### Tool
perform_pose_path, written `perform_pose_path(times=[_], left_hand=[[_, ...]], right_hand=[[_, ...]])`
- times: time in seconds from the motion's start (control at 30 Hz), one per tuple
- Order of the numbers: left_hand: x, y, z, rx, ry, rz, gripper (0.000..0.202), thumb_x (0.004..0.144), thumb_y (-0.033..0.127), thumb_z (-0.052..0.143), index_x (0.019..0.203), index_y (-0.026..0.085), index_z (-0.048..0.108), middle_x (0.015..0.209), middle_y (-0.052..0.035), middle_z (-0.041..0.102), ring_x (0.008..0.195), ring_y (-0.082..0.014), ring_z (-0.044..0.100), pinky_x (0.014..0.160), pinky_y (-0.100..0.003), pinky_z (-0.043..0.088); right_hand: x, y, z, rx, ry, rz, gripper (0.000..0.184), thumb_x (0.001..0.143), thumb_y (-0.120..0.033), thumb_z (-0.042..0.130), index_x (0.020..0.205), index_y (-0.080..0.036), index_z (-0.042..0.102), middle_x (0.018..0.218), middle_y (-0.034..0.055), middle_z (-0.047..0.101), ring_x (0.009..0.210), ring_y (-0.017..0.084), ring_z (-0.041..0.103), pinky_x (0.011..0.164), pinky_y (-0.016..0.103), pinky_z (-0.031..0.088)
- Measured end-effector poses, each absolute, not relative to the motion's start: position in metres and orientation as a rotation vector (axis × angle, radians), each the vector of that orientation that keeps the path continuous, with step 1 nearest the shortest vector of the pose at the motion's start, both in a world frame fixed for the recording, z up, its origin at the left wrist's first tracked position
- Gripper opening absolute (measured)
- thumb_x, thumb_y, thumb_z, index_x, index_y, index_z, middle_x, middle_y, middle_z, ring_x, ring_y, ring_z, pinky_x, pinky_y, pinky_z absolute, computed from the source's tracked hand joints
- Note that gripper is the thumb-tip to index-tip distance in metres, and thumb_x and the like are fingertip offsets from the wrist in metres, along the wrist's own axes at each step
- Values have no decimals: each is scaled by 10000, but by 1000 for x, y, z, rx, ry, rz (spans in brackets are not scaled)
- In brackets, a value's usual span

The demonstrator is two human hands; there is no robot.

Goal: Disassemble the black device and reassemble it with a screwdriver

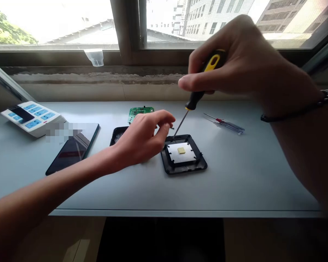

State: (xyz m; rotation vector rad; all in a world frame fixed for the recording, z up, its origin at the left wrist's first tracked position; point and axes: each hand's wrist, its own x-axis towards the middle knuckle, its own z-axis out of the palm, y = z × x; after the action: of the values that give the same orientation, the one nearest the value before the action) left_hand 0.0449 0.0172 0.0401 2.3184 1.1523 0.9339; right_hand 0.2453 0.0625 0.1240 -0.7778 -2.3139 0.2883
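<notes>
My right hand [221, 69] grips a black-and-yellow screwdriver [196, 97] by its handle, the shaft slanting down to the left. The screwdriver's tip meets or hovers at the back edge of a square black plastic cover [169, 169]; I cannot tell which. On the cover lies a silvery plate [175, 154] with a small yellowish pad [181, 150]. My left hand [147, 134] is beside the tip, its thumb and fingers curled close together; whatever is between them does not show. Behind this hand are a second black casing part [117, 133], partly hidden, and a green circuit board [136, 111].
A second screwdriver with a clear handle [232, 126] lies on the right of the table [180, 196]. On the left are a dark phone [73, 149] and a white-and-blue power strip [34, 118]. A clear plastic cup [95, 58] is by the window.
</notes>
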Motion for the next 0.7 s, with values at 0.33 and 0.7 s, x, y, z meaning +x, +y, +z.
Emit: perform_pose_path(times=[0.33, 0.7], left_hand=[[29, 30, 10, 2752, 983, 738, 240, 939, 139, 473, 973, 147, 710, 929, -91, 762, 838, -221, 685, 796, -367, 519], [25, 19, 9, 2945, 928, 683, 243, 972, 152, 491, 1001, 103, 728, 965, -127, 746, 920, -266, 619, 885, -436, 535]], right_hand=[[245, 56, 109, -831, -2388, 274, 348, 788, -127, 777, 496, -152, 590, 434, -37, 392, 434, 23, 341, 369, 230, 205], [235, 49, 105, -901, -2400, 214, 308, 773, -130, 729, 499, -154, 592, 440, -43, 327, 469, 34, 296, 439, 241, 213]])
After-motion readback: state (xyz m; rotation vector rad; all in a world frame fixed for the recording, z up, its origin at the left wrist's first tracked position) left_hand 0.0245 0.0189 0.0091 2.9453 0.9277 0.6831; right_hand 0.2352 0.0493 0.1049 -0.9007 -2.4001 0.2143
